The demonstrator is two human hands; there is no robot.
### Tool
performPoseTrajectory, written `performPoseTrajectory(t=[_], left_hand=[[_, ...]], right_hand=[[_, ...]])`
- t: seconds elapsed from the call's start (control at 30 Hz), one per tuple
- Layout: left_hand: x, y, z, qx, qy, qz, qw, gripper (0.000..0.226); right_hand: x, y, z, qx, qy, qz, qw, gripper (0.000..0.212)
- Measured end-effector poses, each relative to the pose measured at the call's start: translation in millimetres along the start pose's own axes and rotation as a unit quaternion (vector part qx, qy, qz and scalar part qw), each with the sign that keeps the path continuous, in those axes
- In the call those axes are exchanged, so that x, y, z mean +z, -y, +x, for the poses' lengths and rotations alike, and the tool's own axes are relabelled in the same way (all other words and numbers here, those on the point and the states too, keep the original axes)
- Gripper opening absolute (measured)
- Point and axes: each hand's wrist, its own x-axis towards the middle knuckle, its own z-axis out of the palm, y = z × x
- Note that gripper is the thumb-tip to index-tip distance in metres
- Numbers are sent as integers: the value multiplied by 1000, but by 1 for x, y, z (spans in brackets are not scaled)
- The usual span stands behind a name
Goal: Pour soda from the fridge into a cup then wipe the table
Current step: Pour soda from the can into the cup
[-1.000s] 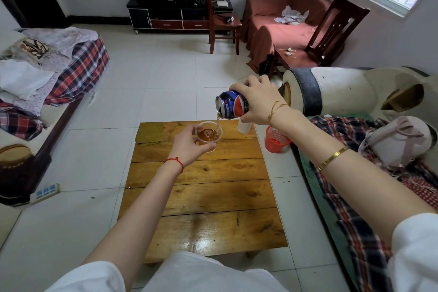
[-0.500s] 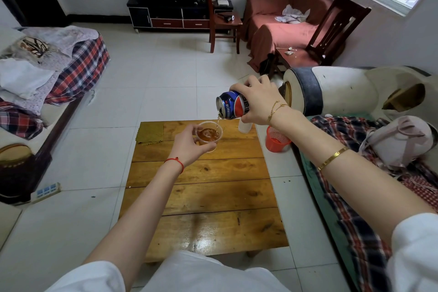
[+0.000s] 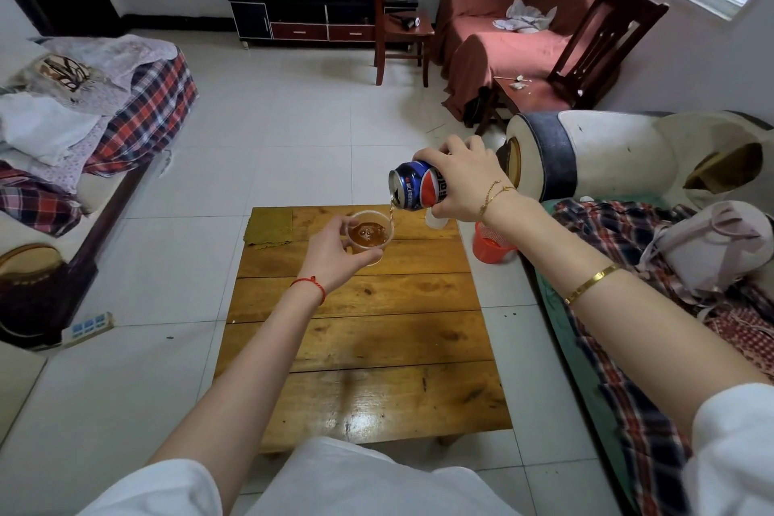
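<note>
Little has shifted over the last second. The brown soda in the clear cup (image 3: 368,236) stands higher than it did — it now fills most of the cup, where before it lay lower down. The blue can (image 3: 416,185) in the right hand (image 3: 465,184) is tipped a touch further toward the cup, its mouth lower — the thin stream runs from it into the cup.
</note>
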Motion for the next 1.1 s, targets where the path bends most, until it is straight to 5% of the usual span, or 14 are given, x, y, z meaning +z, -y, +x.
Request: performPoseTrajectory(t=[0.53, 1.1], left_hand=[[11, 62, -29, -72, -78, -72, 992, 68], [58, 152, -23, -132, -57, -71, 987, 64]], right_hand=[[110, -19, -25, 110, 80, 178, 975, 80], [262, -1, -38, 244, 55, 506, 826, 81]])
